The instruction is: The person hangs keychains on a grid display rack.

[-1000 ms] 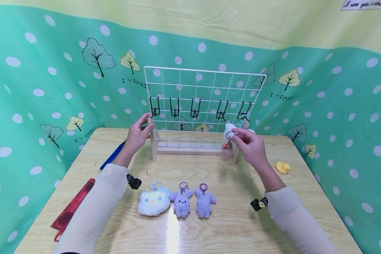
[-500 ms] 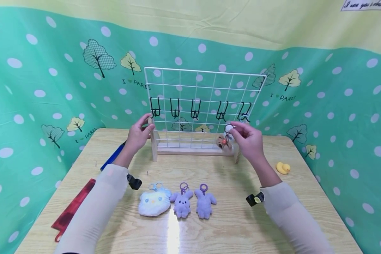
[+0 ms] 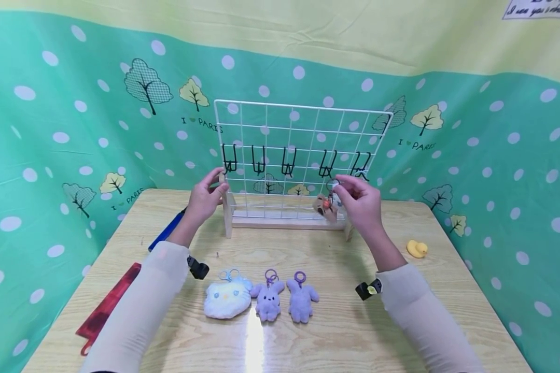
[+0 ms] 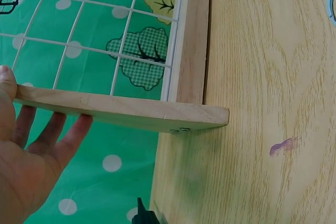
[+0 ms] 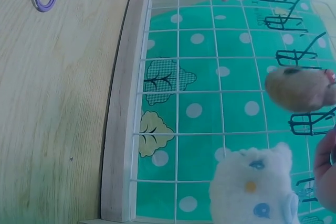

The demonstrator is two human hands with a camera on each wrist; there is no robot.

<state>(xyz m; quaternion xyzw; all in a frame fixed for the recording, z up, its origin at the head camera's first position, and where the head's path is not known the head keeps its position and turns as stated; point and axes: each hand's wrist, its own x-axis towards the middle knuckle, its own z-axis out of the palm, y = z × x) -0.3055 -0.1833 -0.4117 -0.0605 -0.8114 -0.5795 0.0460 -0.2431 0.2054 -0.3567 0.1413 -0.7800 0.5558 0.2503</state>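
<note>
My left hand (image 3: 205,199) grips the left wooden post (image 4: 121,107) of a white wire grid rack (image 3: 303,106), thumb on one side and fingers on the other. At the rack's right, my right hand (image 3: 361,202) pinches the ring of a small brown plush keychain (image 5: 296,90) with a red-orange detail. That plush dangles in front of the grid, below the second black hook (image 3: 325,165) from the right. A white plush cat face (image 5: 252,187) hangs at the rightmost hook, mostly hidden behind my right hand in the head view.
On the table lie a white-and-blue cat plush (image 3: 227,298) and two purple rabbit keychains, one (image 3: 267,301) face up, another (image 3: 301,303) face down. A yellow duck (image 3: 417,248) sits right; a red flat item (image 3: 107,305) and a blue one (image 3: 167,232) lie left.
My right hand has moved a little left and up with the brown plush keychain, which has swung left toward the second hook from the right. My left hand stays on the post.
</note>
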